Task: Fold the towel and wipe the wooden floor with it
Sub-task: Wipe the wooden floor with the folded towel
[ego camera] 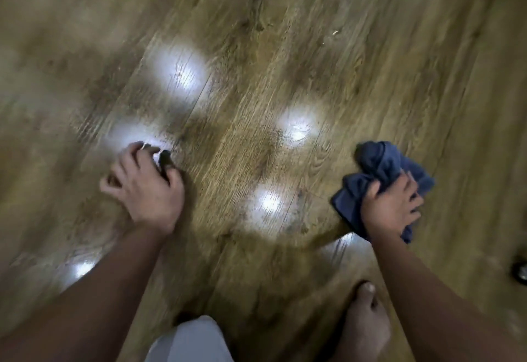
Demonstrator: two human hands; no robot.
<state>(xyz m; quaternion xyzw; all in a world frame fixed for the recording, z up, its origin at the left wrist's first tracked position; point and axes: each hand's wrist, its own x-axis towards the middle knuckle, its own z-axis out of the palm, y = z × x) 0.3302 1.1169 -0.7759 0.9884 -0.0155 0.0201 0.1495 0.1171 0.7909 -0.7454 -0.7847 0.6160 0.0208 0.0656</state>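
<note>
A home: wooden floor [285,48], bare foot [362,330].

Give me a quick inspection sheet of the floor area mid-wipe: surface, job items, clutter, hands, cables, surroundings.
Surface: wooden floor, plank grain, several bright light reflections; image is motion-blurred.
Job's things: dark blue towel, bunched rather than neatly folded, lying on the floor.
Clutter: small pale speck on the planks; dark round object at the right edge, unidentifiable.
Hands: right hand grips the towel; left hand rests fingertips on the floor.
Cables: nothing seen.
Surroundings: bare foot and pale clothing at the bottom.
</note>
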